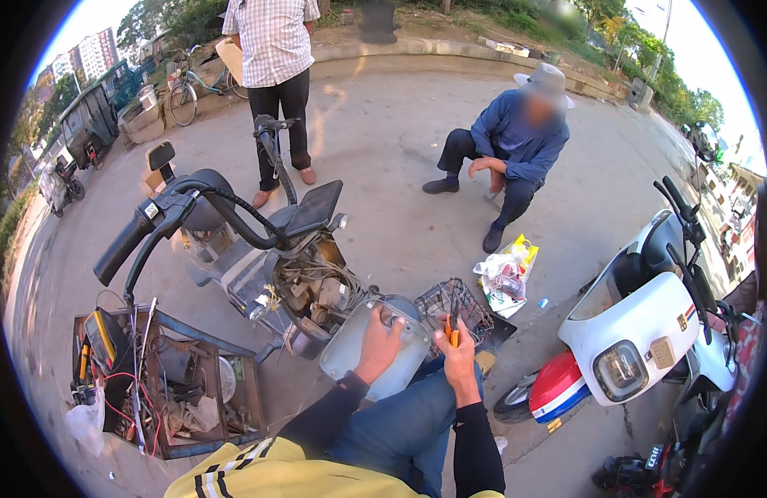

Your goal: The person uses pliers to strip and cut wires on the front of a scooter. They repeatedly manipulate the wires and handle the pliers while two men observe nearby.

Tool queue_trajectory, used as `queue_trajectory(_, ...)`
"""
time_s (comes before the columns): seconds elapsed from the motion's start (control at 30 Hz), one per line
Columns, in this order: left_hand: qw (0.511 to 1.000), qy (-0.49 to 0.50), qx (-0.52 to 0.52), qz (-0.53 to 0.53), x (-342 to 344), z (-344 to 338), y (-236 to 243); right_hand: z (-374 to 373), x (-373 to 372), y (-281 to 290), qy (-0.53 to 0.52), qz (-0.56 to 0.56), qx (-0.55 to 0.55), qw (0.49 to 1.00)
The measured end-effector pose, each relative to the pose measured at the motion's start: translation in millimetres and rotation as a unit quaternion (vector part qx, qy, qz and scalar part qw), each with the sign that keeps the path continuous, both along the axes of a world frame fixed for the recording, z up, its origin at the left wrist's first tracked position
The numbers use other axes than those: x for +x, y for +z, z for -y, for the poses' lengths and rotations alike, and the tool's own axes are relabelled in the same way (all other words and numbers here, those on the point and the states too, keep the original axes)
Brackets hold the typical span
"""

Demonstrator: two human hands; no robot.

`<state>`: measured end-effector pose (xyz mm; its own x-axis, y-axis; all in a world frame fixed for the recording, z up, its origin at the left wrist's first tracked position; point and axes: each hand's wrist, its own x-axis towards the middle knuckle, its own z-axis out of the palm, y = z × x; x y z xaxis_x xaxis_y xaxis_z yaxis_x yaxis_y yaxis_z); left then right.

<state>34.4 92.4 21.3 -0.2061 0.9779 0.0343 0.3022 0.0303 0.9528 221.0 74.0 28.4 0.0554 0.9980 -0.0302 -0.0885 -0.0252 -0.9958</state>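
A light grey panel [338, 353] leans across my lap, beside the opened front of an electric scooter [313, 278]. My left hand [378, 342] lies over it, thumb and fingers curled near its upper part; whether something small sits between them I cannot make out. In my right hand [461, 365] I grip orange-handled pliers [454, 320], the dark jaws pointing up, just right of the panel. Tangled wires and parts [317, 286] show inside the scooter's front. Just beyond the pliers stands a wire basket [475, 311].
At left, a metal-framed tool crate [205, 398] holds several tools, wires and a yellow-edged meter [101, 340]. A white scooter [628, 332] stands at right. One person [271, 50] stands ahead; another [520, 124] squats near a plastic bag [508, 272].
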Motion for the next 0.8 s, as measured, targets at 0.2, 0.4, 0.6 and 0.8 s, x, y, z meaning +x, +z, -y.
queue_trajectory(0.2,0.996,0.004,0.076,-0.036,-9,34,-15,44,-14,-16,0.016,-0.422,0.014,0.906)
queue_trajectory(0.4,0.984,0.001,0.161,-0.074,10,74,6,40,4,-23,0.039,-0.552,0.005,0.833)
queue_trajectory(0.6,0.968,-0.202,0.136,0.065,52,121,3,39,5,-33,0.074,-0.576,-0.011,0.814)
queue_trajectory(0.8,0.93,-0.282,0.235,-0.026,68,133,-9,40,-1,-34,0.101,-0.56,-0.031,0.822)
